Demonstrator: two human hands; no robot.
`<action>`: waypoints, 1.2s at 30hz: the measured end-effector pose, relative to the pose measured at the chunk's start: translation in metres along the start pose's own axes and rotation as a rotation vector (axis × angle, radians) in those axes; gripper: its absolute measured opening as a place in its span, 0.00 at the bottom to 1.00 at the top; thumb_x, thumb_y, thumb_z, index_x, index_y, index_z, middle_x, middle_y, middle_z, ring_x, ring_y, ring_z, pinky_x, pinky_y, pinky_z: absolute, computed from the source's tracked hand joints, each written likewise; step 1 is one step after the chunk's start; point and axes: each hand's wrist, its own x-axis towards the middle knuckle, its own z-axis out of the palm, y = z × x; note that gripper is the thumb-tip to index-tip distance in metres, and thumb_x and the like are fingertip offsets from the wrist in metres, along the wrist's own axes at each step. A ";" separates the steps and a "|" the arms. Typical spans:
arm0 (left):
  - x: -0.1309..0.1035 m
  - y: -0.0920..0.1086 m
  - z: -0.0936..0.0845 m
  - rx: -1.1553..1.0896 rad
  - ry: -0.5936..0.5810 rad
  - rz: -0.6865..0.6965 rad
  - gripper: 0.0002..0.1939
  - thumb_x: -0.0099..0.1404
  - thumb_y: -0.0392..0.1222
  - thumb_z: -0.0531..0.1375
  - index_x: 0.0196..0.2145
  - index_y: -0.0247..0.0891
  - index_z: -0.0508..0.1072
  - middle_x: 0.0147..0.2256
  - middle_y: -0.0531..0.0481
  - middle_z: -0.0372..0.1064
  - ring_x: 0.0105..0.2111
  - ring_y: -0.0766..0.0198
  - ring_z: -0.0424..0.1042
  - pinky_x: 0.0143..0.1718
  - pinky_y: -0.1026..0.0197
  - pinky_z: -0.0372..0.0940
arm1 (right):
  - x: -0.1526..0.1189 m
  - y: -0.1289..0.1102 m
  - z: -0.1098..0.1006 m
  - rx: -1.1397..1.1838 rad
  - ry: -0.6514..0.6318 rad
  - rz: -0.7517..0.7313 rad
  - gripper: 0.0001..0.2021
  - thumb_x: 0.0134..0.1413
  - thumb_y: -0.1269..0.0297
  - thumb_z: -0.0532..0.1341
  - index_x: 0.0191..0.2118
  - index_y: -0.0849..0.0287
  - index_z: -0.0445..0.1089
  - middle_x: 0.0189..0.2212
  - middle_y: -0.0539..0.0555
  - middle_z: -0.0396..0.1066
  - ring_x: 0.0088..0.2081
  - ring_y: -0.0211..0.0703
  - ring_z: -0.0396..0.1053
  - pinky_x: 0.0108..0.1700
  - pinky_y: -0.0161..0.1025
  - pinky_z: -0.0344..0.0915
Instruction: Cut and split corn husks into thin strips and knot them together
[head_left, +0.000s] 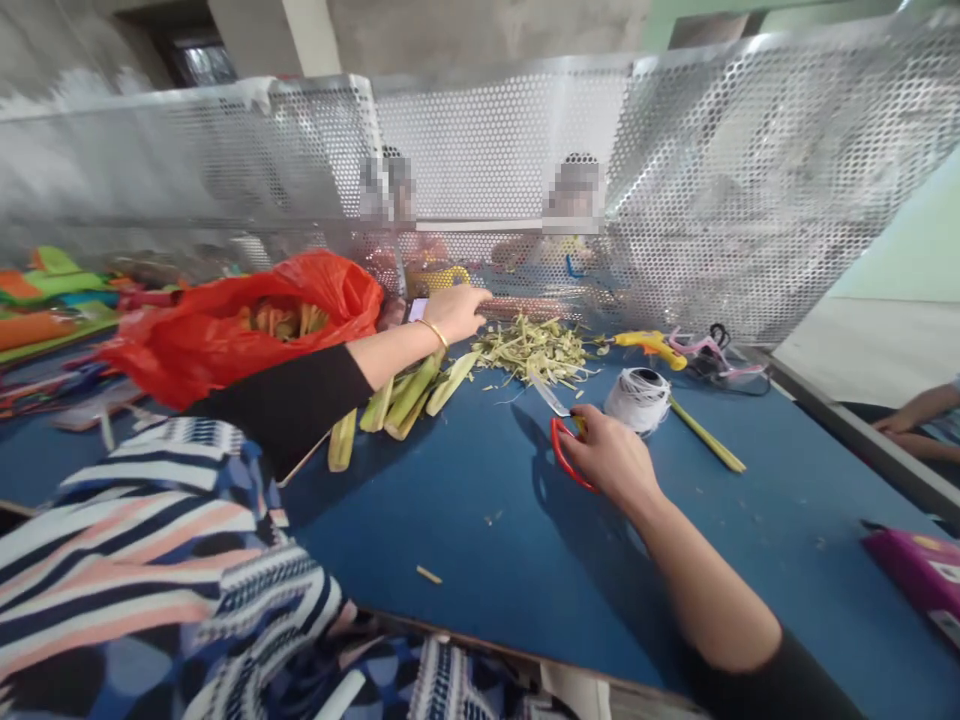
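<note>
My right hand (611, 455) grips a pair of scissors (561, 450) by the red handles, with the blades pointing away towards a heap of shredded pale-green plant strips (532, 350). My left hand (456, 312), with a gold bangle at the wrist, reaches over the far side of the table, just left of the heap. Its fingers stretch to the right, and nothing shows in them. Below that wrist lie several cut green stalk pieces (409, 400). A spool of white thread (637, 400) stands just beyond my right hand.
An open red plastic bag (247, 310) with plant pieces sits at left. A yellow glue gun (651, 346), a thin green stalk (705, 435) and a purple packet (915, 580) are at right. A perforated metal screen (495, 130) borders the blue table (480, 540); people sit behind it.
</note>
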 end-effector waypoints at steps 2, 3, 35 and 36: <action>-0.028 -0.005 -0.009 0.037 -0.203 -0.130 0.05 0.55 0.38 0.63 0.30 0.43 0.81 0.30 0.49 0.76 0.38 0.57 0.72 0.40 0.62 0.60 | -0.004 -0.004 -0.002 -0.181 -0.046 -0.088 0.16 0.56 0.61 0.56 0.48 0.59 0.71 0.37 0.61 0.77 0.39 0.51 0.74 0.32 0.38 0.60; -0.043 -0.006 -0.009 0.027 -0.300 -0.161 0.05 0.54 0.38 0.63 0.23 0.42 0.79 0.25 0.50 0.74 0.34 0.59 0.72 0.37 0.63 0.60 | -0.006 -0.005 -0.002 -0.238 -0.057 -0.121 0.16 0.57 0.61 0.56 0.48 0.59 0.71 0.38 0.61 0.77 0.39 0.52 0.74 0.32 0.38 0.60; -0.134 0.028 0.027 -1.718 -0.073 -0.983 0.08 0.62 0.29 0.58 0.26 0.33 0.71 0.22 0.49 0.69 0.19 0.70 0.69 0.20 0.69 0.63 | -0.006 -0.022 -0.011 -0.266 -0.043 -0.097 0.13 0.57 0.64 0.57 0.42 0.64 0.74 0.44 0.68 0.73 0.48 0.60 0.71 0.46 0.47 0.65; -0.134 0.028 0.029 -1.726 -0.086 -0.977 0.08 0.62 0.29 0.58 0.25 0.34 0.70 0.21 0.50 0.68 0.18 0.71 0.67 0.19 0.69 0.62 | -0.002 -0.028 -0.009 -0.078 -0.031 -0.108 0.13 0.56 0.63 0.58 0.43 0.63 0.74 0.45 0.66 0.74 0.48 0.58 0.71 0.47 0.46 0.65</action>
